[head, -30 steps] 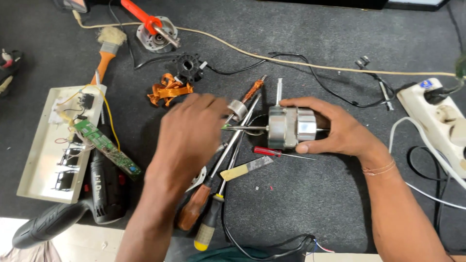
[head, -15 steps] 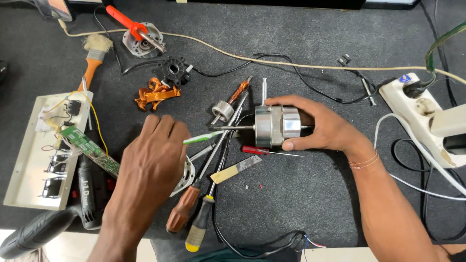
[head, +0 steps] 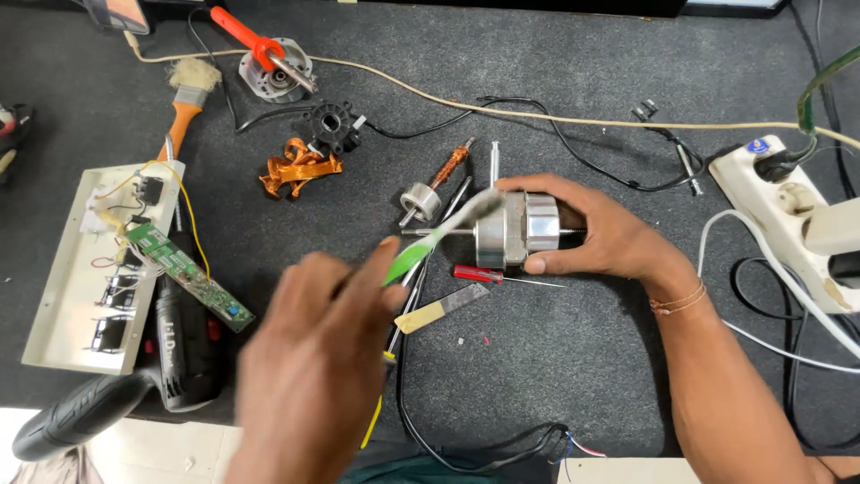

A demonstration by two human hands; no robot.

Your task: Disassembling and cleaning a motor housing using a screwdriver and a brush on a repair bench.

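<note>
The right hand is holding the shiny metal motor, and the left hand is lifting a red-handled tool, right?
Not quite. The tool in the left hand has a green handle, not red, as the head view shows. The right hand does hold the shiny metal motor.

Silver motor point(head: 520, 230) lies sideways (green-handled tool point(head: 430, 246) angled against it).

Small electrical repair workshop, dark grey surface point(head: 627, 376) strewn with screwdrivers point(head: 475, 274), copper winding scraps point(head: 296, 168), a green circuit board point(head: 184, 273), a cordless drill point(head: 134, 376), a paintbrush point(head: 188, 103), a power strip point(head: 788, 215), loose cables
</note>
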